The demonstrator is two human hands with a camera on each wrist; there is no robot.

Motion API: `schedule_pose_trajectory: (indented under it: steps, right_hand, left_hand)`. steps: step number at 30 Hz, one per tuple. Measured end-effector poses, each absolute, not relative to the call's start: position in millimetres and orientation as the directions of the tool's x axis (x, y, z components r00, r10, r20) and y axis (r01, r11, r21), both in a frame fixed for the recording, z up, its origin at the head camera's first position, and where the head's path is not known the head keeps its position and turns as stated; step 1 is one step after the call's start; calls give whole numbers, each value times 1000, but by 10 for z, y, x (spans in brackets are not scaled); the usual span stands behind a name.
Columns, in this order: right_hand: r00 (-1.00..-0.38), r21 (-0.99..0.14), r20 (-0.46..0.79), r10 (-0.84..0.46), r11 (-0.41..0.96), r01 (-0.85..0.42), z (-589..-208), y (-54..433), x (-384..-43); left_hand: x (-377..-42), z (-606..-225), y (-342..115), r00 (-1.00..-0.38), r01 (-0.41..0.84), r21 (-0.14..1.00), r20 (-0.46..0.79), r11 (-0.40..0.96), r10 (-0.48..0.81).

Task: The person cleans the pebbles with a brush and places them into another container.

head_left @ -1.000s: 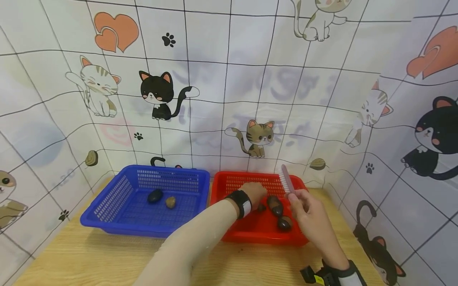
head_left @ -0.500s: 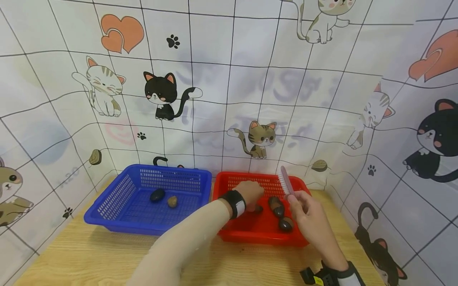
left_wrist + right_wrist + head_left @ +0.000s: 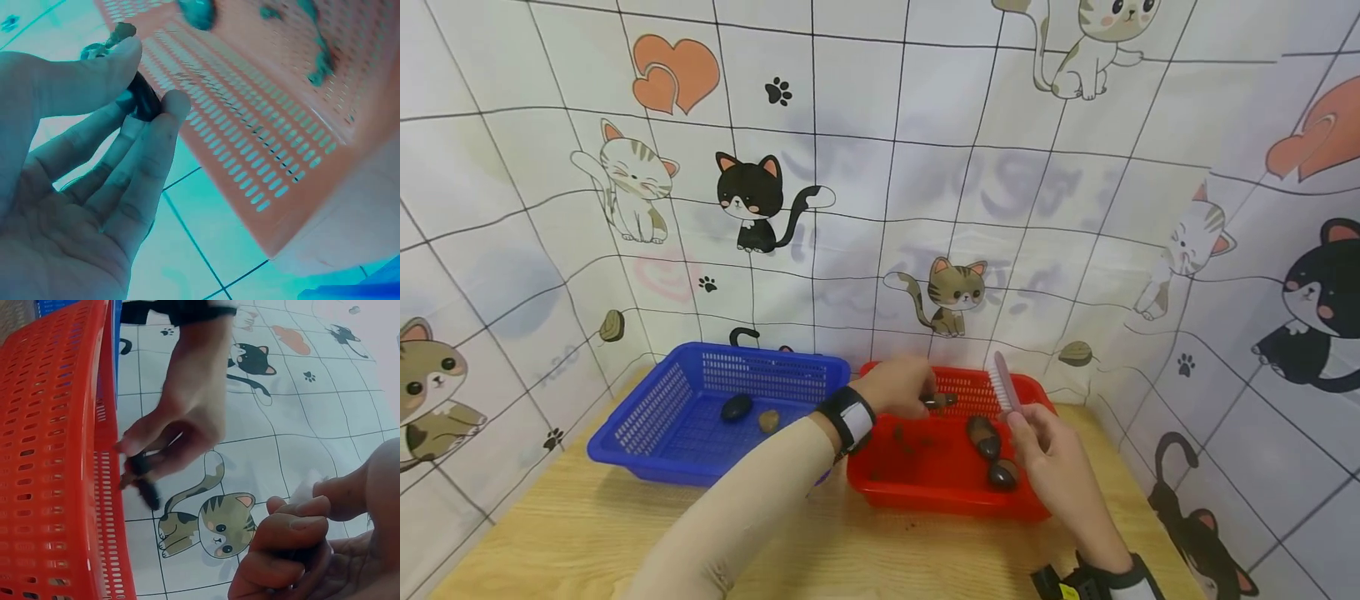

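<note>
In the head view my left hand (image 3: 895,386) holds a dark stone (image 3: 940,401) over the back of the red basket (image 3: 951,503). The left wrist view shows the thumb and fingers pinching this smooth black stone (image 3: 147,100), with a brownish clump of dirt (image 3: 123,31) on it. My right hand (image 3: 1052,458) grips a pale pink brush (image 3: 1009,392) by its handle at the basket's right side, white bristles facing left. Below lie two dark stones with brown dirt on them, one longer (image 3: 983,437) and one rounder (image 3: 1003,475).
A blue basket (image 3: 655,475) stands to the left, holding a black stone (image 3: 737,407) and a tan stone (image 3: 768,421). Dirt crumbs (image 3: 906,442) lie on the red basket's floor. Both baskets stand on a wooden table (image 3: 820,550) before a cat-patterned sheet (image 3: 850,200).
My left hand has lifted the stone from the red basket's floor, moving up and slightly left. The right hand still holds the brush in about the same place. The head view has shifted slightly.
</note>
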State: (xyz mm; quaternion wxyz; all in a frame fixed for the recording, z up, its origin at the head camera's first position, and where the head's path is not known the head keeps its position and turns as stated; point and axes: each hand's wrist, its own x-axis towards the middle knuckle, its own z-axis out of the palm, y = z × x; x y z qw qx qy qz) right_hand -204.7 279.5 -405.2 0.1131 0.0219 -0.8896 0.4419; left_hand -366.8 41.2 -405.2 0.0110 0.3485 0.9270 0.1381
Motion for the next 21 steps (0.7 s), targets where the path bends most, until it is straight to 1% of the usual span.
schedule_pose_trajectory:
  steps: [3, 8, 14, 21]
  right_hand:
    - [-971, -782, 231, 63, 606, -147, -4051, 2784, -2044]
    - [-969, -787, 238, 68, 598, -151, -4058, 2745, -2025]
    - [-975, -806, 211, 64, 576, -137, -4104, 2686, -2024]
    - [-967, -818, 253, 36, 541, -194, -4127, 2582, -1988]
  left_hand:
    - [-3592, -4030, 293, -765, 627, 364, 121, 689, 632]
    - [-3454, -4014, 94, -805, 565, 517, 173, 643, 568]
    - [-3299, -3968, -120, -847, 464, 705, 177, 536, 501]
    - [-3073, -3970, -296, -882, 353, 850, 164, 391, 441]
